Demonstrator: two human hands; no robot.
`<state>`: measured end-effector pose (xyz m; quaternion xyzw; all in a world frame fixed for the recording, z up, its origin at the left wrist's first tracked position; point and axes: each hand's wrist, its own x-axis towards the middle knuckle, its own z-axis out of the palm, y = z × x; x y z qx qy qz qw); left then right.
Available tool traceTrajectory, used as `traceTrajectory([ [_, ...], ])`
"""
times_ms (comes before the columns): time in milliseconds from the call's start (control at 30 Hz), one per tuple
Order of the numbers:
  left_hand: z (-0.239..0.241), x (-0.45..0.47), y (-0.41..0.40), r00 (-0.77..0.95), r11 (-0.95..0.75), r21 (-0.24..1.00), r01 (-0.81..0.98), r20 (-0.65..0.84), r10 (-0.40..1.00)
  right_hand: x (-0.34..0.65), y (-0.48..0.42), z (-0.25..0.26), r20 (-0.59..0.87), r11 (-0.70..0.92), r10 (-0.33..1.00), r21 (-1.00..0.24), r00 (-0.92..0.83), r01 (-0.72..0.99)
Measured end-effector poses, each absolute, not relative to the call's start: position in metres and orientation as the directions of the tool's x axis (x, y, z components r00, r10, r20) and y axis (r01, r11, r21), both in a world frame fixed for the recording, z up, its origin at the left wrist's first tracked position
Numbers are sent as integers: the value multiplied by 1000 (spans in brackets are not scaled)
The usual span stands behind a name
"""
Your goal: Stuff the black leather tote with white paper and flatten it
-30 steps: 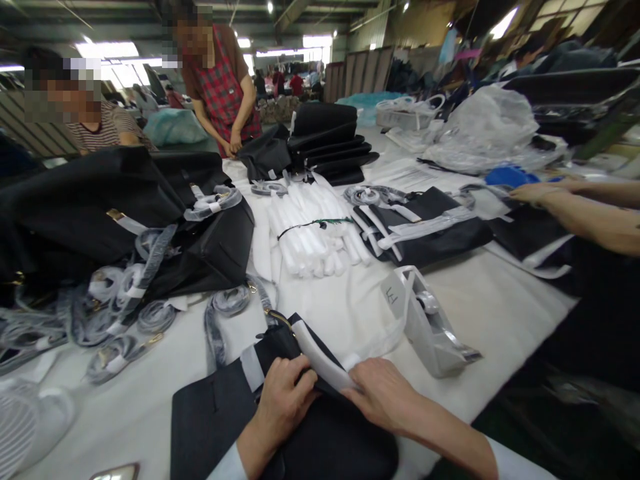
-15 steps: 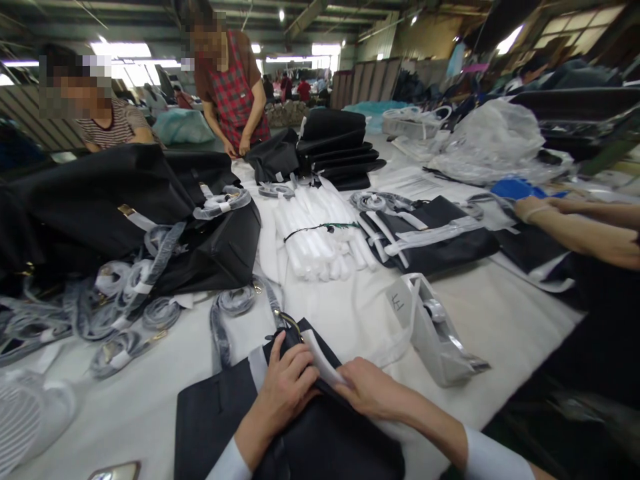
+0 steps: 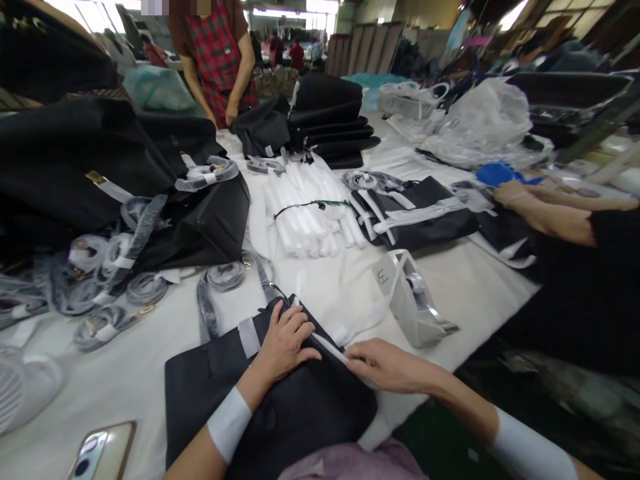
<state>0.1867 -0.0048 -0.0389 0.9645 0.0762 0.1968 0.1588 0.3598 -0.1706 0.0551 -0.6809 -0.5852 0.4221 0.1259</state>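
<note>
Black bag [image 3: 280,407] is laid flat on the white tabletop [image 3: 480,293], at its near edge, directly below the camera.

Left hand [image 3: 284,341] is pressed palm-down on the bag's upper edge. Fingers are spread and lightly curled over the dark material; nothing is gripped between them. A white band is worn at the wrist.

Right hand [image 3: 387,365] is set just right of the left hand, at the bag's right edge. A thin white strip [image 3: 330,348] is pinched between thumb and forefinger; the remaining fingers are curled in. The strip is run along the bag's edge between the two hands, its far end touching the left fingertips.

Tape dispenser [image 3: 417,303] is stood on the tabletop just beyond and to the right of the bag, apart from both hands.

A bundle of white rolls [image 3: 307,213], tied with a dark cord, is seen farther back from the bag, mid-table. A pile of black bags with wrapped straps [image 3: 125,200] is heaped to the far left of the bag. A phone [image 3: 100,453] is lain at the bag's near left.

A co-worker's forearm [image 3: 545,213] is extended over another bag, well to the right. A person in a red checked apron [image 3: 217,53] is stood at the far end.
</note>
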Motion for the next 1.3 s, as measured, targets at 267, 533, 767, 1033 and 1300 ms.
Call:
traceTrajectory([
  [267,-38,195,-10,930,-928,359,101,297,216,358,-191,45,-464,-340,885,-690,-30,639],
  [533,-36,200,-9,932,-921,388,35,319,169,365,-191,29,-472,-416,882,-754,23,509],
  [767,-32,195,-9,918,-912,409,-25,370,140,358,-189,29,-445,-437,886,-714,127,546],
  [1033,-31,198,-11,921,-910,415,-6,358,156,336,-189,13,-408,-567,823,-638,395,521],
  [1300,-35,203,-13,909,-934,357,31,379,176,307,-219,16,-215,-468,876,-593,431,656],
])
